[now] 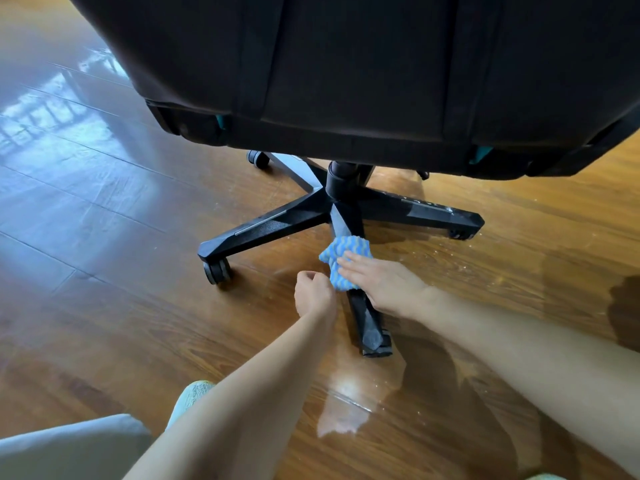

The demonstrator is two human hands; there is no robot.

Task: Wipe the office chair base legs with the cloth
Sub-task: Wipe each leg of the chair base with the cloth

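A black office chair [363,74] stands on a shiny wooden floor [104,209], and its star-shaped base [332,206] is seen from behind and above. The nearest leg [369,320] of the base points toward the person and ends in a caster [379,349] close to the forearms. A cloth [341,258] with blue, white and yellow stripes lies bunched on this leg, on the part between the central column [341,181] and the middle of the leg. The right hand [384,284] lies flat on the near part of the cloth, palm down, with the fingers [353,263] stretched out and kept close together, pressing the cloth against the leg. The left hand [313,292] is just beside the cloth on its left side; its fingers are curled into a loose fist, and I cannot tell if they pinch the edge of the cloth or only touch it. Another leg [263,230] goes out to the left and has a double caster [217,271] at its end, and a third leg [422,211] goes to the right with pale dust on its top. Small light crumbs lie scattered on the floor at the right side. A knee in light fabric [69,445] shows in the lower left corner.
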